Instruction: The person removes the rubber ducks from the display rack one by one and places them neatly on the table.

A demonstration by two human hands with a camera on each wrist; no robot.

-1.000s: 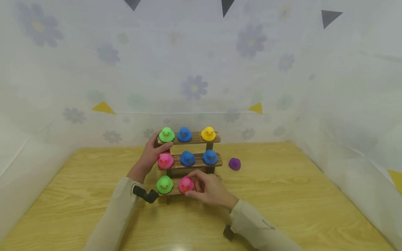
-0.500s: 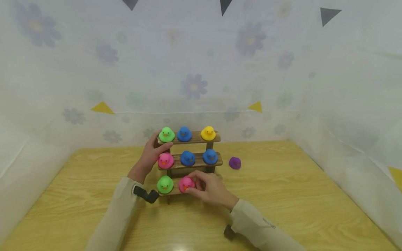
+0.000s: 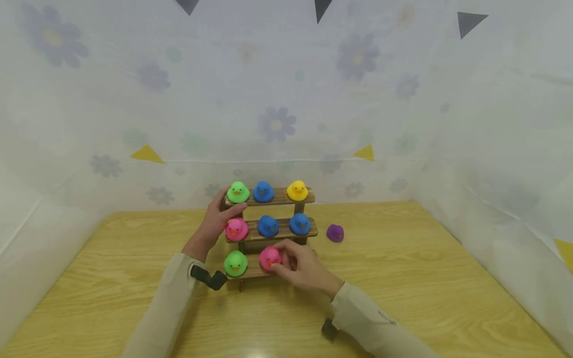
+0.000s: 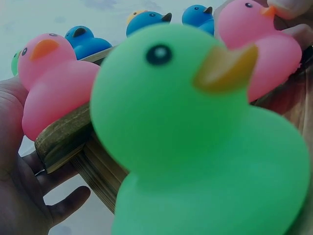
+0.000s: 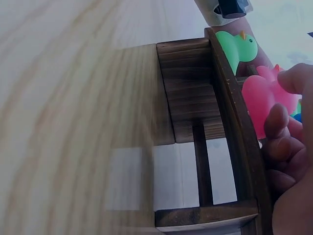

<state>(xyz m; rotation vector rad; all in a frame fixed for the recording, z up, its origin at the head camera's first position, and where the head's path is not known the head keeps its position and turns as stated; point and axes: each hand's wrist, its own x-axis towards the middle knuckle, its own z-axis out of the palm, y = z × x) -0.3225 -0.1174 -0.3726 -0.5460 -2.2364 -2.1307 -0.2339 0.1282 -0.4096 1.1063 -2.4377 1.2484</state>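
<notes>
A three-tier wooden display shelf [image 3: 279, 197] stands on the table with rubber ducks on each tier. My right hand [image 3: 304, 266] pinches a pink rubber duck [image 3: 270, 258] on the bottom tier, thumb at its front and fingers behind. My left hand [image 3: 210, 226] holds the shelf's left side, thumb in front below the top tier, fingers partly hidden behind. Left of the pinched duck sits a green duck [image 3: 235, 263], large in the left wrist view. Another pink duck [image 3: 236, 229] and two blue ones, one a blue duck [image 3: 267, 226], occupy the middle tier.
On the top tier are a green duck [image 3: 238, 192], a blue duck [image 3: 263, 191] and a yellow duck [image 3: 297, 190]. A purple duck [image 3: 335, 233] lies on the table [image 3: 425, 278], right of the shelf. White flowered sheets hang behind and at the sides.
My right hand has shifted the pink duck a little to the right along the bottom tier, away from the green one. The left hand keeps its place on the shelf.
</notes>
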